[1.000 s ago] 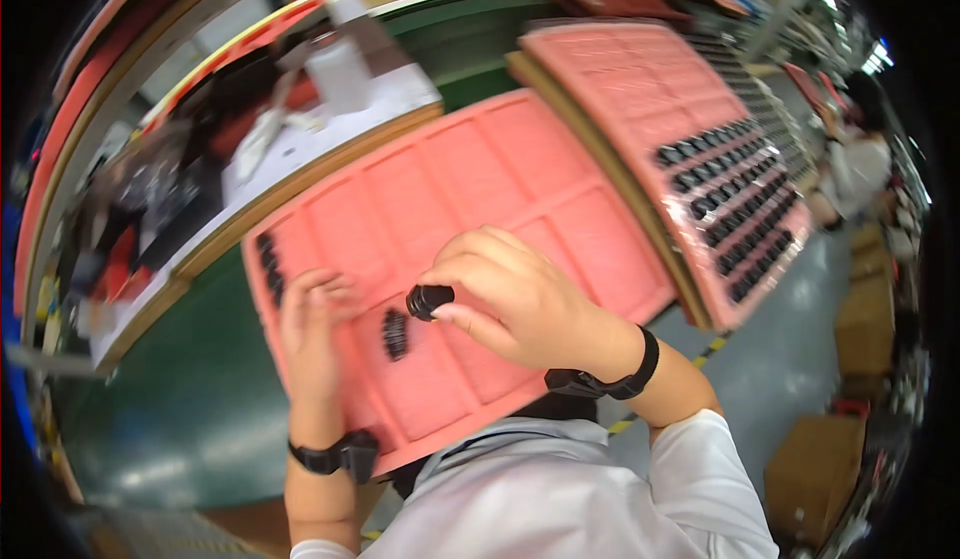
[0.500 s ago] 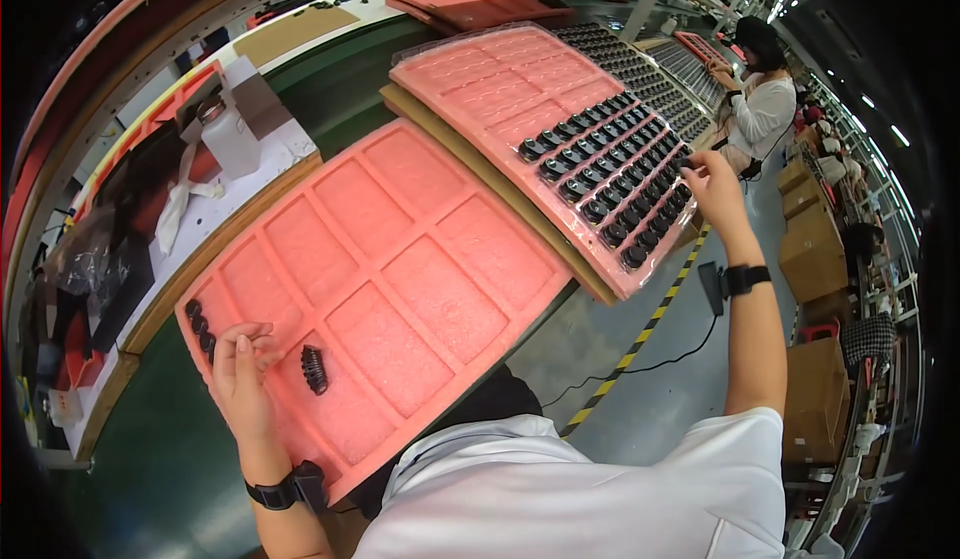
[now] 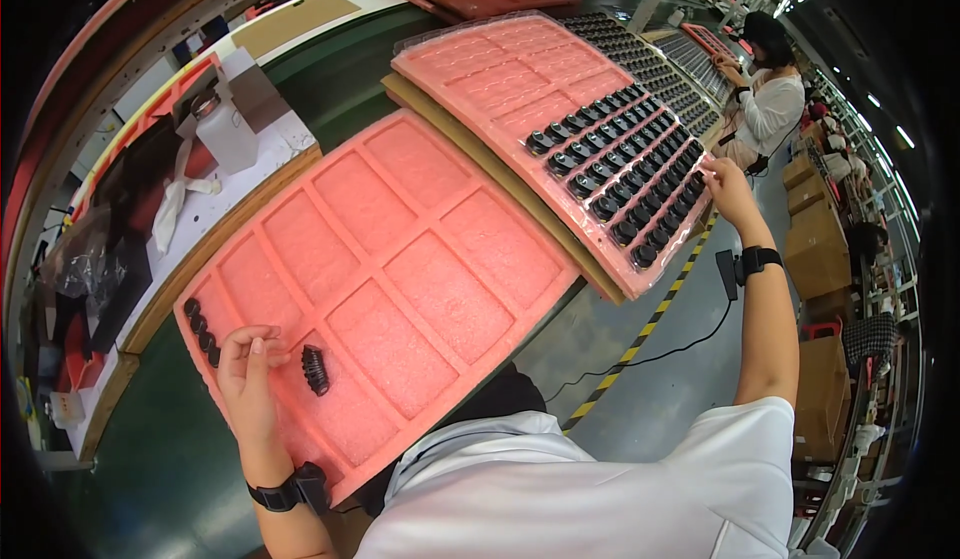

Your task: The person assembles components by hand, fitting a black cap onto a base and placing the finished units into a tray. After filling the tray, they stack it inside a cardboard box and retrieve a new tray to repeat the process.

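The right hand [image 3: 731, 189], fingers nearly pinched (any hold hidden), was beside round black parts [image 3: 620, 195] rowed on a clear plastic sheet [image 3: 525, 79]; careless brushing risked dislodging some. The half-curled left hand [image 3: 250, 364] seemed empty.

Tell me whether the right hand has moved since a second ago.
Yes, the right hand went rightward, from over the compartmented pink tray to the right edge of the plastic-lined pink tray.
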{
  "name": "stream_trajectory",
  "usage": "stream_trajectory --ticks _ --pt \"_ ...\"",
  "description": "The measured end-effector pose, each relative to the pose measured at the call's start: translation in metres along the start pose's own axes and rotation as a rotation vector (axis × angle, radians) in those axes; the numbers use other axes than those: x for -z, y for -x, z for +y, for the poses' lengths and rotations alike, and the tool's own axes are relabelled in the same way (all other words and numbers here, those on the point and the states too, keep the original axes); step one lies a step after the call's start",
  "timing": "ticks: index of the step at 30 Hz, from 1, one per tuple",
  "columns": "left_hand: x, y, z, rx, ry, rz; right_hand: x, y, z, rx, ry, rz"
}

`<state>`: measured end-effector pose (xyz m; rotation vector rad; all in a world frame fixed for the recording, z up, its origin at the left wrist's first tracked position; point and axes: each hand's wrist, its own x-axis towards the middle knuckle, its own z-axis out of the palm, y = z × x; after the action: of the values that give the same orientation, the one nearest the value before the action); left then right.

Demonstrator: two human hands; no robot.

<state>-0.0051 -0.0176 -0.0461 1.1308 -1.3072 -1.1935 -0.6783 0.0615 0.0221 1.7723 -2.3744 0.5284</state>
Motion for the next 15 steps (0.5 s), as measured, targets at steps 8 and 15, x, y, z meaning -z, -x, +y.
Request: stream_trajectory --ticks 8,15 --pt "0.001 0.005 0.004 -0.011 -0.064 0.018 -0.026 0.01 -0.222 0.436 -0.297 -0.012" --pt "0.0 0.004 0.003 -0.017 -0.086 0.027 -0.073 0.031 -0.384 0.854 -0.501 -0.51"
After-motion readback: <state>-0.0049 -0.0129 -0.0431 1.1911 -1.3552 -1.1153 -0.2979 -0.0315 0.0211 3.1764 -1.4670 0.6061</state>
